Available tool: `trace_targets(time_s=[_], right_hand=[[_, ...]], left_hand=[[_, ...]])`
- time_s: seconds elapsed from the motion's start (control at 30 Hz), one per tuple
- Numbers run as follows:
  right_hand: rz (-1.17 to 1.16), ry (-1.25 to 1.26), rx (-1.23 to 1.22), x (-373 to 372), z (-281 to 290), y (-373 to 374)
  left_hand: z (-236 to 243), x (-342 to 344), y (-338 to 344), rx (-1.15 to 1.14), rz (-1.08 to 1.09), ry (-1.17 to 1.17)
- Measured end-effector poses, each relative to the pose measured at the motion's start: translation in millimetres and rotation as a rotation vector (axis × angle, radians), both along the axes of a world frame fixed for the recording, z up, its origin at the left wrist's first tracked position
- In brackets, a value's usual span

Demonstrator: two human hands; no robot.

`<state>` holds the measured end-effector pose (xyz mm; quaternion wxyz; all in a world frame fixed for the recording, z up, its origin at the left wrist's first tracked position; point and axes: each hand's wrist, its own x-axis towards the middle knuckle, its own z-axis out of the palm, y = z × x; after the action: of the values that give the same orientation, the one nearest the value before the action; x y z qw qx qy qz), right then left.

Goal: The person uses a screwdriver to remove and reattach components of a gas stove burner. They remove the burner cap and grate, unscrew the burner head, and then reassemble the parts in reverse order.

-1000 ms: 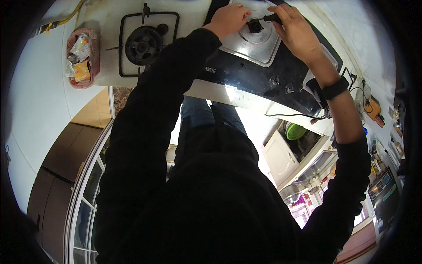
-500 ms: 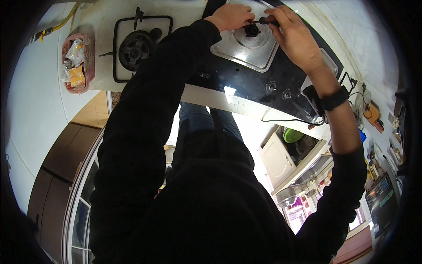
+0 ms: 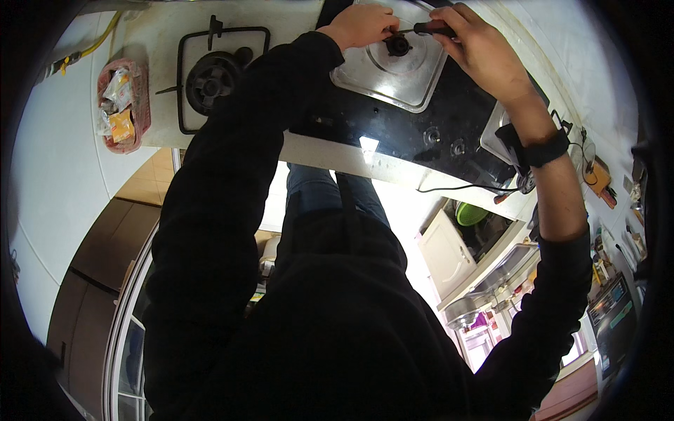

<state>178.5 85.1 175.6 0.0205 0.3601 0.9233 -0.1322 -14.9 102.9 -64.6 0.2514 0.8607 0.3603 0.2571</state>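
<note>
My right hand [image 3: 477, 49] grips the black handle of a screwdriver [image 3: 428, 28], its thin shaft pointing left over the dark burner fitting [image 3: 398, 46] in the square steel plate [image 3: 368, 74] of a black gas cooktop [image 3: 344, 119]. My left hand [image 3: 361, 24] has its fingers curled and pinched beside the shaft's tip, just above the fitting; what they hold is hidden. A black band is on my right wrist. Two small metal knob fittings [image 3: 444, 140] show on the cooktop's near part.
A removed pan support [image 3: 265, 31] and burner [image 3: 210, 88] lie on the counter at left, beside a pink basket of packets [image 3: 112, 144]. A yellow hose [image 3: 105, 35] runs at upper left, a black cord [image 3: 449, 189] along the front edge. A green basin [image 3: 470, 214] shows in a lower cabinet.
Over the last second the screwdriver handle has turned a little and my right hand has shifted slightly, both hands staying at the fitting. The whole view has drifted slightly.
</note>
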Motion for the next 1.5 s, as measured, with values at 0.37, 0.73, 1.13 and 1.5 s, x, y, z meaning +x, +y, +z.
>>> trace_targets(time_s=[0.37,0.73,1.13,1.5], right_hand=[[-0.01,-0.154,0.129,-14,8,-6],[0.039,-0.029,0.421,-8,-18,-17],[-0.049,-0.348,0.266,-8,-9,-25],[-0.246,-0.388,0.134,-6,-17,-51]], left_hand=[[0,-2,-4,0.052,0.026,-0.005],[9,-3,-20,-0.022,0.215,-0.186],[22,-10,-47,-0.079,0.346,-0.103],[20,-17,-77,-0.167,0.466,-0.209]])
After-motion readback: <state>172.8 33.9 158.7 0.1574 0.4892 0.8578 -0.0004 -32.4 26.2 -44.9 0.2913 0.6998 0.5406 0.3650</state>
